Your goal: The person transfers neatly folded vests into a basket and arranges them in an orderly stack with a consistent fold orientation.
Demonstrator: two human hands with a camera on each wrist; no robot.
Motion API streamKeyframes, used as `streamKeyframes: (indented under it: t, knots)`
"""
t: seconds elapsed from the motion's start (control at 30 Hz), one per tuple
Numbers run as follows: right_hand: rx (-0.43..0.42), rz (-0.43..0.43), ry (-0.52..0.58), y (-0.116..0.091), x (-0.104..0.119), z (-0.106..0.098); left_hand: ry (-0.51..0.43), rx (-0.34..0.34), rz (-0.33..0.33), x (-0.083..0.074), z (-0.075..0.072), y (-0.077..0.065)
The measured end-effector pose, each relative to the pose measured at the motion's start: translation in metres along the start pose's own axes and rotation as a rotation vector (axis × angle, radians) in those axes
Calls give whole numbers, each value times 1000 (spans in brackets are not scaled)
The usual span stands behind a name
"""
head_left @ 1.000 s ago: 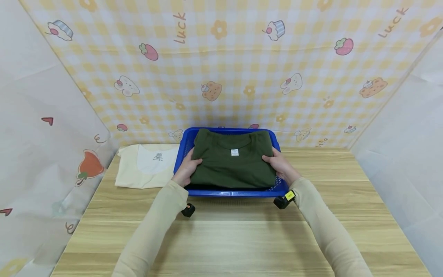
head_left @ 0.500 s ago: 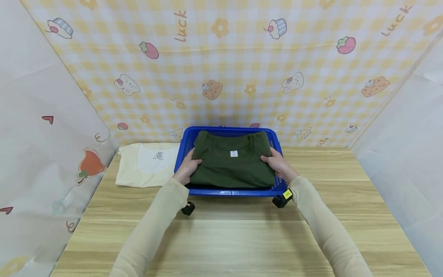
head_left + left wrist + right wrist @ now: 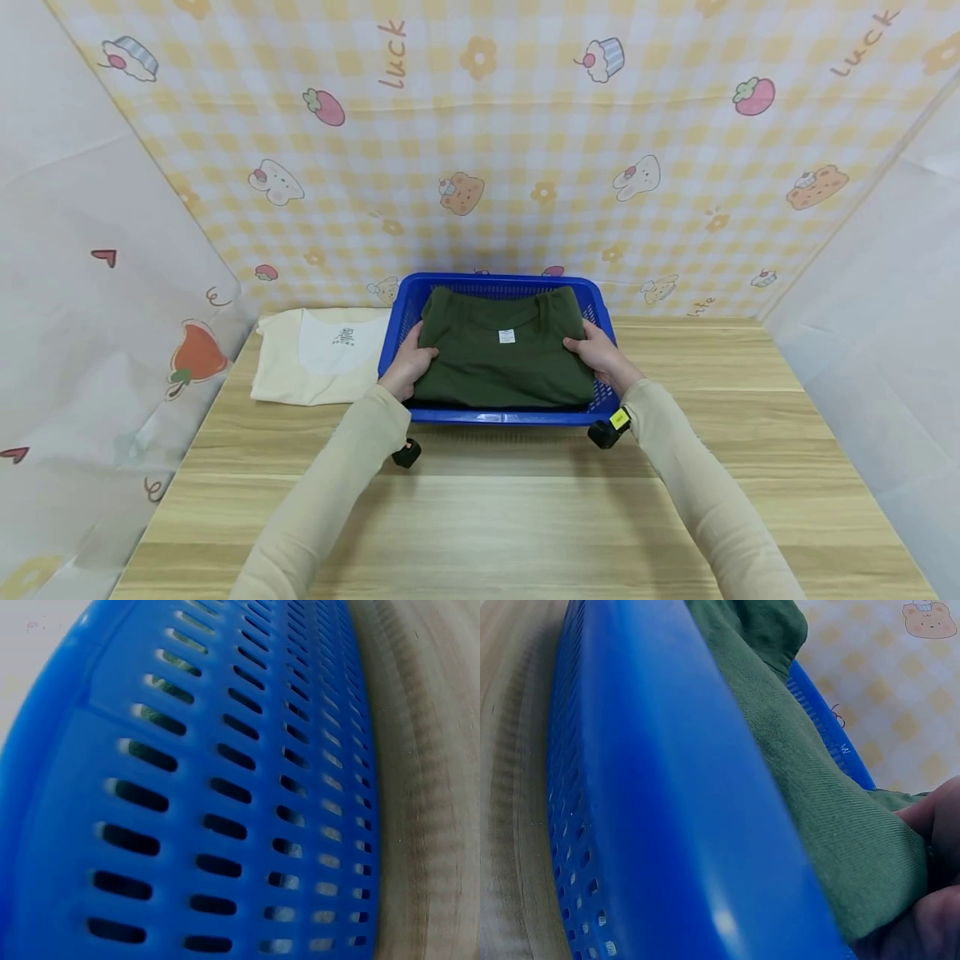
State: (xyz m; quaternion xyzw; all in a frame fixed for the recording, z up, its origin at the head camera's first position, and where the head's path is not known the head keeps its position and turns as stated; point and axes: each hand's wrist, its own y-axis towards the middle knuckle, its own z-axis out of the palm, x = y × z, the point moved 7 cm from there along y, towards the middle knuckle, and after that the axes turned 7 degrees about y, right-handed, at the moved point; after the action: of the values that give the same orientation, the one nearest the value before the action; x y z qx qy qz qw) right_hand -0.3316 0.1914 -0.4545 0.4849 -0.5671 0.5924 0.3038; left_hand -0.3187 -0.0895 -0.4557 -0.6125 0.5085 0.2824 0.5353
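Note:
A folded dark green T-shirt (image 3: pixel 502 367) with a white neck label lies inside the blue plastic basket (image 3: pixel 495 417). My left hand (image 3: pixel 408 363) grips the shirt's left side, thumb on top and the other fingers hidden beneath. On the opposite side my right hand (image 3: pixel 604 355) holds the shirt the same way; the right wrist view shows fingers curled round the green cloth (image 3: pixel 832 817) just inside the rim. Only the basket's slotted wall (image 3: pixel 187 795) fills the left wrist view, with green cloth glimpsed through some slots.
A folded cream garment (image 3: pixel 300 367) with a white printed panel lies left of the basket on the wooden table (image 3: pixel 495 517). Behind the basket rises a yellow checked backdrop (image 3: pixel 480 150), and pale sheets (image 3: pixel 885 333) stand on both sides.
The shirt has settled slightly lower in the basket, its far edge now further below the back rim. Both hands keep their hold on its sides.

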Motion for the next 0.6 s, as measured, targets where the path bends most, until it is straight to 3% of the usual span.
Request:
streamKeyframes:
  t: [0.6]
  knots:
    - [-16, 24, -7, 0, -1, 2, 38, -4, -30, 3, -1, 0]
